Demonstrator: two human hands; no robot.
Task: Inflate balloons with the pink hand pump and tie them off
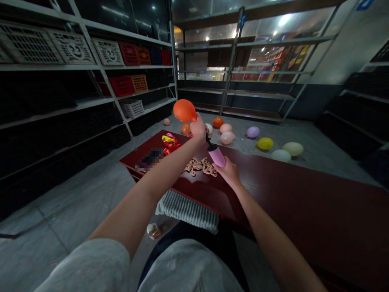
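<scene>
Pink hand pump (216, 156) is held just above the dark red tabletop (304, 202), at 12 o'clock from the person, its long axis slanted and its black nozzle (209, 144) pointing toward 11 o'clock. Metal shelving (91, 69) stands at 10 o'clock. Inflated balloons (264, 143) lie on the concrete floor (146, 129) beyond the tabletop. The right hand (228, 172) wraps its fingers (223, 165) around the pump's barrel. The left hand (198, 129) clenches its fingers (199, 121) at the neck of an orange balloon (184, 110), right by the nozzle. A pale tangle of uninflated balloons (200, 166) lies on the tabletop below.
</scene>
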